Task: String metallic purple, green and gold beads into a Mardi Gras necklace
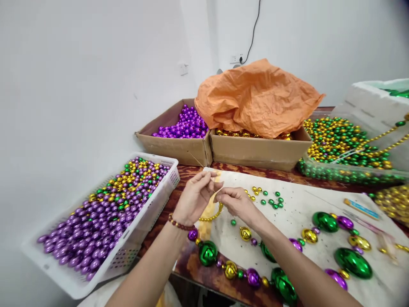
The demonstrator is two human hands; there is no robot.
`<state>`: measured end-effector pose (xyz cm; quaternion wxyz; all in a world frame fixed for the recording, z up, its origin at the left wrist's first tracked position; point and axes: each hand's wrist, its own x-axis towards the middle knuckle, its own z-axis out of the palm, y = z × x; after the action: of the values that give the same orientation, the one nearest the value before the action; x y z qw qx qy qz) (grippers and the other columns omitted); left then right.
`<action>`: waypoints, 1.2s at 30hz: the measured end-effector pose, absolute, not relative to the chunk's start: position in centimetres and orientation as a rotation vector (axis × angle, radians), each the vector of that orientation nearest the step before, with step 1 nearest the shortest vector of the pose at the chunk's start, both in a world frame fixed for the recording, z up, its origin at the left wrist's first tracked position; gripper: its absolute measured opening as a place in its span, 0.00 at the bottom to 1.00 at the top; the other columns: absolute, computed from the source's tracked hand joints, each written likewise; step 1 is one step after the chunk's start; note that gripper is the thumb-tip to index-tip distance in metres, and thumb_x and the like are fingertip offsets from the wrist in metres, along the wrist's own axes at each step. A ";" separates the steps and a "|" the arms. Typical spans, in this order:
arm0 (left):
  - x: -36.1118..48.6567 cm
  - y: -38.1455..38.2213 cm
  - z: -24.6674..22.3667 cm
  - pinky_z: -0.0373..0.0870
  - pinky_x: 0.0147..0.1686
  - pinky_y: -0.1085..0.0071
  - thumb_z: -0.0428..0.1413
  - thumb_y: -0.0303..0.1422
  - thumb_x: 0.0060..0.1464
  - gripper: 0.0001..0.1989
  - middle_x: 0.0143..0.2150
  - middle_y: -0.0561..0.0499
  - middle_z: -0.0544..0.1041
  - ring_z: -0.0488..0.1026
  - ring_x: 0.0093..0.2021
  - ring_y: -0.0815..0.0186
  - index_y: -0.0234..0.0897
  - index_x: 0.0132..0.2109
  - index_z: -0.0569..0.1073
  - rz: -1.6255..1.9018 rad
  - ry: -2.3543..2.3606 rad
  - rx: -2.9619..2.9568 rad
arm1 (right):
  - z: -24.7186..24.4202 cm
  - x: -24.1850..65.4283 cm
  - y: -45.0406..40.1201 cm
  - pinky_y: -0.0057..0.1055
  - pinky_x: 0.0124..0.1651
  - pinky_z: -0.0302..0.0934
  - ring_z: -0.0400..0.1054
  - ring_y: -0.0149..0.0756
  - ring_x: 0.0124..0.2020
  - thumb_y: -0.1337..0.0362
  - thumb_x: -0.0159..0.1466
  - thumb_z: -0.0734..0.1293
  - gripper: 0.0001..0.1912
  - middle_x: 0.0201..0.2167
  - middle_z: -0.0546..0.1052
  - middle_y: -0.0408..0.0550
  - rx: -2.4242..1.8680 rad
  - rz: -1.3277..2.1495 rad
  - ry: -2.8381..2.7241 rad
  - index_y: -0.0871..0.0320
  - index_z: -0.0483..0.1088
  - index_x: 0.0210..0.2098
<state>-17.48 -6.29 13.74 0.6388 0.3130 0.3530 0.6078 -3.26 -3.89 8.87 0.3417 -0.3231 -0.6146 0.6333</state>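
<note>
My left hand (pixel 196 194), with a brown bead bracelet at the wrist, is closed in a pinch on a thin pale cord. Facing it, my right hand (pixel 234 200) pinches the same cord (pixel 218 190) close to the left fingers. A short string of small gold beads (pixel 212 217) hangs just below the hands. Around my forearms lies a strand of large green, gold and purple beads, among them a round green bead (pixel 208 253) and an oval green bead (pixel 353 263). Small loose green beads (pixel 271 201) rest on the white cloth (pixel 290 189) beyond my right hand.
A white basket (pixel 174 170) of mixed beads stands at the left. Behind are two cardboard boxes (pixel 258 151), one under orange sheeting (pixel 258 100). A clear bin (pixel 351 170) of beads and a foam box (pixel 367 102) are at the right.
</note>
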 end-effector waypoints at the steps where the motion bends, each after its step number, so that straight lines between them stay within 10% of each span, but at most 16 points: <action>1: -17.8 -5.8 14.2 0.69 0.39 0.72 0.58 0.31 0.57 0.06 0.19 0.58 0.63 0.68 0.25 0.74 0.33 0.38 0.76 1.364 0.789 0.721 | 9.3 -3.1 -3.8 0.24 0.20 0.41 0.45 0.24 0.15 0.63 0.61 0.62 0.12 0.13 0.55 0.35 -0.836 1.659 -1.643 0.61 0.75 0.29; 5: -18.4 -3.7 16.9 0.53 0.18 0.82 0.59 0.30 0.55 0.05 0.17 0.63 0.52 0.49 0.16 0.79 0.31 0.35 0.74 1.304 0.822 0.865 | 11.8 -3.2 -2.8 0.24 0.19 0.40 0.44 0.23 0.15 0.64 0.59 0.61 0.12 0.12 0.54 0.34 -0.759 1.680 -1.753 0.61 0.74 0.27; 11: -19.3 -0.9 20.3 0.42 0.15 0.81 0.59 0.28 0.53 0.04 0.16 0.64 0.48 0.44 0.14 0.79 0.33 0.32 0.72 1.341 0.925 1.073 | 13.4 -4.2 -1.3 0.24 0.19 0.39 0.42 0.22 0.14 0.63 0.58 0.63 0.12 0.12 0.53 0.33 -0.708 1.658 -1.765 0.62 0.74 0.26; 21: -24.3 3.5 21.8 0.43 0.13 0.81 0.55 0.26 0.54 0.05 0.15 0.64 0.48 0.43 0.13 0.79 0.34 0.30 0.70 1.558 1.130 1.148 | 9.6 -4.3 -2.2 0.23 0.19 0.39 0.44 0.22 0.14 0.64 0.57 0.63 0.11 0.11 0.54 0.33 -0.846 1.676 -1.762 0.61 0.75 0.25; 29: -25.1 4.3 14.4 0.67 0.29 0.72 0.57 0.28 0.51 0.03 0.21 0.53 0.69 0.68 0.24 0.68 0.31 0.34 0.71 1.317 1.569 1.186 | 4.2 -4.0 -3.2 0.24 0.18 0.43 0.46 0.24 0.13 0.63 0.57 0.61 0.13 0.10 0.55 0.35 -1.016 1.691 -1.654 0.62 0.76 0.26; 36: -20.9 -4.6 7.1 0.64 0.35 0.70 0.59 0.37 0.52 0.13 0.22 0.50 0.73 0.69 0.28 0.64 0.35 0.24 0.75 1.152 1.620 1.361 | 2.2 -3.2 -4.1 0.24 0.21 0.45 0.50 0.27 0.18 0.63 0.61 0.59 0.14 0.15 0.58 0.37 -1.028 1.575 -1.589 0.61 0.74 0.29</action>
<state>-20.92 -4.59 7.11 0.3580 0.5276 0.6277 0.4466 -3.19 -4.11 2.19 0.3332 -0.3936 -0.6085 0.6032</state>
